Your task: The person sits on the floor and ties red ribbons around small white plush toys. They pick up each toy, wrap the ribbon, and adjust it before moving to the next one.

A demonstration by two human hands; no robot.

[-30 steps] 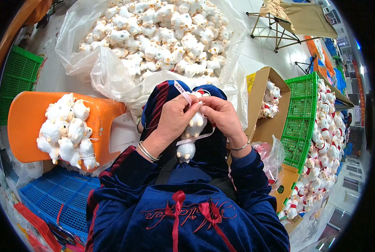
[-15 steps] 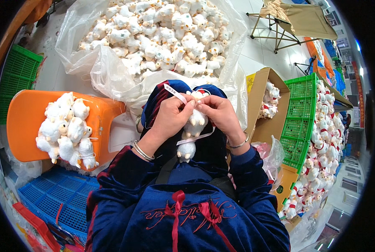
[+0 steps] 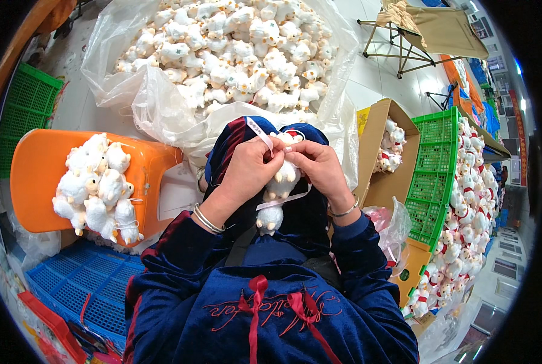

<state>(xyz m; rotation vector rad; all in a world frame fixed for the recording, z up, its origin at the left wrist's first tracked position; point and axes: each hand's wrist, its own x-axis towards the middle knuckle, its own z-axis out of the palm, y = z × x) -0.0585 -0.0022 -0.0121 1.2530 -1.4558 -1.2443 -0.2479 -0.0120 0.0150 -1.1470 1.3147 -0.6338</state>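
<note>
Two small white plush animals lie on my lap, the upper plush toy [image 3: 285, 174] partly covered by my fingers and the lower plush toy [image 3: 271, 219] nearer my waist. A pale printed ribbon [image 3: 260, 133] sticks up from between the thumb and fingers of my left hand [image 3: 250, 165], which is closed on it. My right hand [image 3: 320, 162] pinches at the same spot, at the upper toy's neck, thumb and forefinger pressed together on the ribbon. Part of the pale ribbon [image 3: 285, 200] also lies across the toys lower down. The exact loop under my fingertips is hidden.
An orange stool [image 3: 34, 182] at left bears several white plush toys. Ahead, a large clear plastic bag [image 3: 122, 91] holds a heap of them. To the right stand a cardboard box [image 3: 373, 182] and a green crate [image 3: 425, 182] beside plush toys with red neckbands.
The ribbon's free end has shifted a little up and to the right, and now bends down at my left fingers. My hands stay close together at the upper toy's neck.
</note>
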